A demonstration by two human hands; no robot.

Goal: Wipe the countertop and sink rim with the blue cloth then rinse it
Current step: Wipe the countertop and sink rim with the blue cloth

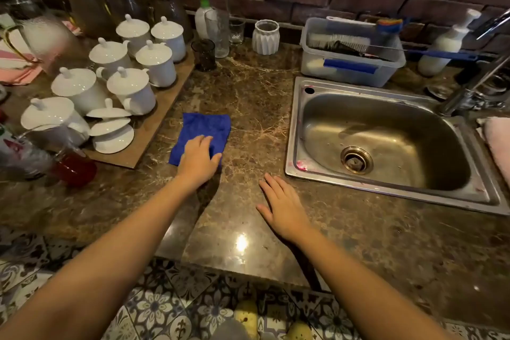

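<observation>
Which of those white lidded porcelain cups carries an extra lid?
The front white cup nearest the blue cloth: a second lid lies tilted on its own.

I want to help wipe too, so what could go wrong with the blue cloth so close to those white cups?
A wide swipe by the left hand on the blue cloth might bump the board of white cups, and the stacked lids could tip. The left arm passes near the red glass and could knock it. The pink marks on the sink rim might smear.
</observation>
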